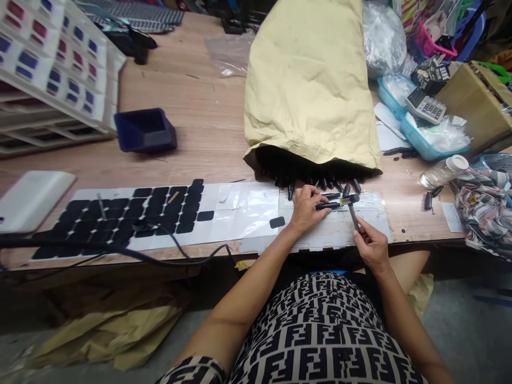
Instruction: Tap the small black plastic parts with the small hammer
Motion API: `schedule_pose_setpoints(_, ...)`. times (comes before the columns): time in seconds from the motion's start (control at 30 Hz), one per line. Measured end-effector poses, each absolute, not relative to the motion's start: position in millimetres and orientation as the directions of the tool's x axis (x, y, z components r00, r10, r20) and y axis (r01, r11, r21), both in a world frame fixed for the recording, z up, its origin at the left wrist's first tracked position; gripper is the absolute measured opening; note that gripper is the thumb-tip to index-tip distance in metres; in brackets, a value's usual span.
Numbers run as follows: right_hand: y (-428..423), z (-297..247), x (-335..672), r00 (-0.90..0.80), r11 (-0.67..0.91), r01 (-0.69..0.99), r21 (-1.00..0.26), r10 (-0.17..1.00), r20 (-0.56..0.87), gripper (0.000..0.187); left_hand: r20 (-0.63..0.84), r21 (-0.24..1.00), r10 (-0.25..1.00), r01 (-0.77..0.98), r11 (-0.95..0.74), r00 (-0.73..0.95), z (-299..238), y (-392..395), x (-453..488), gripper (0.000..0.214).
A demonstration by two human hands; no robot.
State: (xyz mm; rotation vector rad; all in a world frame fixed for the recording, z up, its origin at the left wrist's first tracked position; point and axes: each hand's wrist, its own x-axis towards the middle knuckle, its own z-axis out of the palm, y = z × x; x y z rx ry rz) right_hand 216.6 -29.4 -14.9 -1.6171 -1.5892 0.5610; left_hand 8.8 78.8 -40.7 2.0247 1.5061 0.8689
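My left hand (306, 207) is closed around a few black pen-like tubes (334, 201) lying sideways on a white sheet (256, 210) at the table's front edge. My right hand (370, 242) pinches a thin dark rod-shaped tool (353, 216) whose tip meets the tubes' right end, where a small yellowish spot shows. Just behind them a big tan paper sack (310, 80) lies open toward me, with several more black tubes (320, 178) spilling from its mouth.
Rows of black pads (132, 213) cover the white sheet's left part, with a black cable (120, 250) across them. A dark blue tray (146, 129), stacked sample racks (52, 69), a blue basket (430, 144) with a calculator (426, 106), a bottle (444, 170) and a cardboard box (476, 101) stand around.
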Motion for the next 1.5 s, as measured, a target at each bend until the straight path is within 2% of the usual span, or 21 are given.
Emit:
schedule_pose_setpoints(0.1,-29.2,-6.8,209.3,0.051,0.191,0.710,-0.677,0.946,0.320,0.040,0.187,0.723,0.961,0.634,-0.274,0.203,-38.6,80.9,8.5,0.016)
schedule_pose_setpoints(0.27,-28.9,4.1,195.2,-0.057,0.329,0.757,-0.564,0.894,0.444,0.042,0.191,0.738,0.958,0.612,-0.284,0.214,-38.7,81.1,8.3,0.017)
schedule_pose_setpoints(0.47,-25.1,-1.3,189.2,-0.143,0.359,0.806,-0.471,0.890,0.433,0.039,0.203,0.742,0.958,0.607,-0.285,0.202,-39.6,81.7,9.7,0.016)
schedule_pose_setpoints(0.7,-26.0,1.3,193.5,-0.064,0.307,0.791,-0.529,0.902,0.428,0.041,0.198,0.738,0.954,0.606,-0.295,0.224,-38.5,82.0,8.4,0.015)
schedule_pose_setpoints(0.87,-24.5,-2.5,202.0,-0.074,0.270,0.800,-0.536,0.930,0.359,0.038,0.198,0.737,0.953,0.606,-0.299,0.229,-38.4,82.2,7.6,0.015)
schedule_pose_setpoints(1.03,-16.2,-11.6,219.9,0.156,0.102,0.746,-0.658,0.934,0.322,0.041,0.189,0.724,0.951,0.620,-0.303,0.244,-39.1,82.1,7.4,0.013)
schedule_pose_setpoints(1.23,-2.9,-21.6,233.1,0.353,-0.022,0.504,-0.864,0.918,0.182,0.046,0.252,0.712,0.924,0.592,-0.378,0.288,-32.0,79.4,3.1,0.012)
schedule_pose_setpoints(1.37,-2.5,-21.3,234.5,0.359,-0.019,0.434,-0.901,0.920,0.154,0.045,0.266,0.672,0.840,0.533,-0.513,0.473,-17.4,53.6,-2.8,0.014)
schedule_pose_setpoints(1.5,-2.8,-21.1,235.0,0.362,-0.017,0.401,-0.916,0.921,0.142,0.044,0.232,0.585,0.650,0.430,-0.687,0.724,-16.6,10.8,-3.0,0.016)
